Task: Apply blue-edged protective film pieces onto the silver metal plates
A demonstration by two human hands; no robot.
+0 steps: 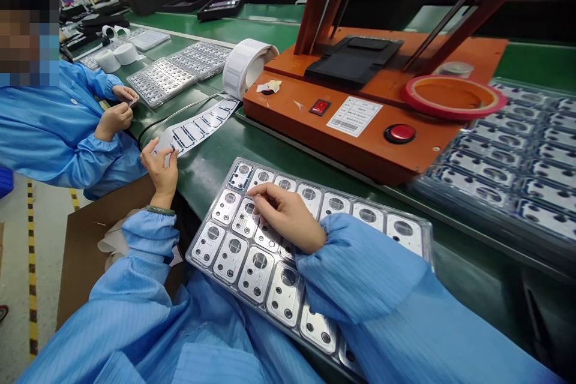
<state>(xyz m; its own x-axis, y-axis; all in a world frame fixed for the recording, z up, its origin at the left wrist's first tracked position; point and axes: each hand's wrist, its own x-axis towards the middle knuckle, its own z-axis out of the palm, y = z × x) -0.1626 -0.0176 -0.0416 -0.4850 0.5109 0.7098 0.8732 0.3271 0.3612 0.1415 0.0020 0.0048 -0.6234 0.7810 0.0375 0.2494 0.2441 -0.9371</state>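
Observation:
My left hand (161,173) pinches the near end of a white strip of stickers (200,130), which carries a row of dark, frame-shaped outlines. My right hand (288,216) is over a clear plastic tray (427,243), thumb and index finger closed together; whatever may be between them is too small to make out. Rows of silver metal plates (258,276) fill the tray, each with a round crosshatched area and small dark holes. A dark outline edges the corner plate (240,176), just left of my right fingertips.
An orange press (292,111) with a red button stands behind the tray, a red tape roll (454,96) on it. Stacked trays (490,162) lie right. A sticker roll (247,66) stands behind the strip. A co-worker's hands (117,115) work at left, above a cardboard box (85,252).

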